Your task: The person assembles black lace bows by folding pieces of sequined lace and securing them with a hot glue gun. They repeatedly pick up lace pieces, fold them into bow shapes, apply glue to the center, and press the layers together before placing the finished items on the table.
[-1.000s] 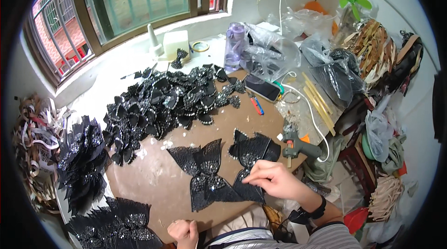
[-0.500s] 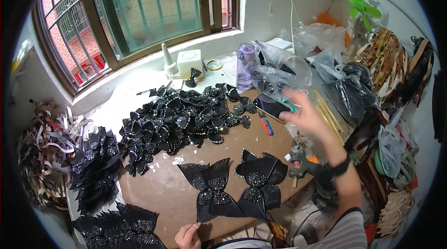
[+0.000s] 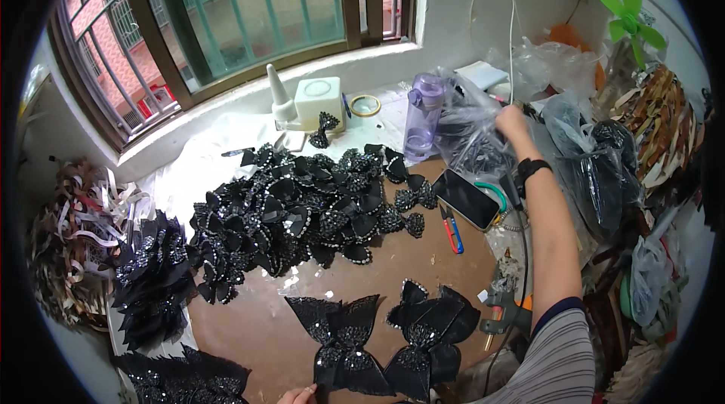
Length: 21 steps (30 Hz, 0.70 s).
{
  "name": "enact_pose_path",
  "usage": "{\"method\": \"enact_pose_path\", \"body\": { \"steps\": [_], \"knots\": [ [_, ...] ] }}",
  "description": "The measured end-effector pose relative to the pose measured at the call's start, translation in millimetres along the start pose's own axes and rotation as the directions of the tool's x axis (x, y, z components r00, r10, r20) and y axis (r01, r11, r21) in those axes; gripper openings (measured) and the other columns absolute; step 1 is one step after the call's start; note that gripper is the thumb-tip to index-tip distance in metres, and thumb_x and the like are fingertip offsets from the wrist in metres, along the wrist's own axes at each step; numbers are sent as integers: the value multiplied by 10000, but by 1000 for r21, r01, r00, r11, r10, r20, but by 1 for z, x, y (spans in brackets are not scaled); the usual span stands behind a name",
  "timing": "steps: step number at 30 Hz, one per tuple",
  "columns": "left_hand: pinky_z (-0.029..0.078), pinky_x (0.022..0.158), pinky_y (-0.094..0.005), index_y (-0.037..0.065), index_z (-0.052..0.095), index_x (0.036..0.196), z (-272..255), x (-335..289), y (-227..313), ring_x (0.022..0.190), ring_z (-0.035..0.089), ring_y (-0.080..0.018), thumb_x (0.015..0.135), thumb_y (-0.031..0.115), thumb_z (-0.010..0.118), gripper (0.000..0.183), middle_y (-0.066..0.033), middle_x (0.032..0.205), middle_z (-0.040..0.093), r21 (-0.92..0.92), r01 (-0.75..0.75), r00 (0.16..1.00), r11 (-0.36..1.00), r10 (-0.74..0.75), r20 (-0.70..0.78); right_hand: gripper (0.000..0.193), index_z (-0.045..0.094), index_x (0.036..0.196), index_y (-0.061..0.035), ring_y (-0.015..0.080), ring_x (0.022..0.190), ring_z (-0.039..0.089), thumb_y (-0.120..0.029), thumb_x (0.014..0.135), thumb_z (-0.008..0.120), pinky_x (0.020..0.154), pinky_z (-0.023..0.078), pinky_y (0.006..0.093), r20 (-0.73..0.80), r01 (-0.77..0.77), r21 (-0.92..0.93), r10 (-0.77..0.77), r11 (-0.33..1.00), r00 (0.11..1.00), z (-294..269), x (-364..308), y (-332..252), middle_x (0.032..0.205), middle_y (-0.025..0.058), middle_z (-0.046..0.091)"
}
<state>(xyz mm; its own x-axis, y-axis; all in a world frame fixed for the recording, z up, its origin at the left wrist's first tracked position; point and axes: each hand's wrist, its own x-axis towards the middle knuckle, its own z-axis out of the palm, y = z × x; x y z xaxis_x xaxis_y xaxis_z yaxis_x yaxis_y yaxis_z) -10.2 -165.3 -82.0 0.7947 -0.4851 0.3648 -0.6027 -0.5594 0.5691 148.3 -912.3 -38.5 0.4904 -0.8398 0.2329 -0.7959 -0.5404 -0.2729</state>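
At the lower edge, my left hand is partly cut off, its fingertips closed at the lower corner of a black sequined bow. Beside it lies a second black bow with a beaded edge. My right arm reaches far across the table, a black band on its wrist. My right hand is closed at the edge of a clear plastic bag holding dark pieces; its fingertips are partly hidden. A white cable hangs down just behind this hand.
Small black bows are heaped mid-table. Snips and a phone lie right of them, near a purple bottle. A glue gun with a black cord rests at the right edge. Black sequined pieces are stacked at left.
My right hand has moved away from above the phone to the plastic bag, uncovering the phone. The view has shifted, and my left hand shows lower at the frame edge, still by the bow.
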Motion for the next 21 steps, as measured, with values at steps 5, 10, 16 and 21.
{"method": "enact_pose_path", "body": {
  "steps": [5,10,16,21],
  "knots": [
    [503,622,-344,14,676,968,1,11,2,703,625,-296,734,-105,615,269,-155,840,644,-32,36,998,999,-34,55,171,598,811,-23,234,621,600,-86,873,452,500,477,381,155,-211,900,173,382,973,-7,67,8,718,87,593],
    [496,635,-352,13,673,970,1,11,2,706,619,-300,733,-101,627,267,-153,835,641,-7,99,992,995,-98,80,216,575,963,10,257,736,624,-58,916,376,606,533,382,135,-97,941,98,-325,986,-79,130,-19,879,129,604],
    [489,632,-362,24,675,958,4,14,1,709,616,-302,732,-85,644,253,-152,836,637,-4,94,994,996,-94,58,314,533,1118,88,327,914,648,-47,949,306,795,580,428,-217,276,865,183,-418,959,-174,160,-57,1067,198,615],
    [473,631,-411,32,632,990,2,-4,-2,696,585,-349,794,-63,601,220,-171,812,619,61,206,974,977,-211,87,305,551,1097,59,318,943,640,-61,948,314,846,563,428,-107,137,903,95,-407,990,-179,119,-101,1069,180,617]
  ]
}}
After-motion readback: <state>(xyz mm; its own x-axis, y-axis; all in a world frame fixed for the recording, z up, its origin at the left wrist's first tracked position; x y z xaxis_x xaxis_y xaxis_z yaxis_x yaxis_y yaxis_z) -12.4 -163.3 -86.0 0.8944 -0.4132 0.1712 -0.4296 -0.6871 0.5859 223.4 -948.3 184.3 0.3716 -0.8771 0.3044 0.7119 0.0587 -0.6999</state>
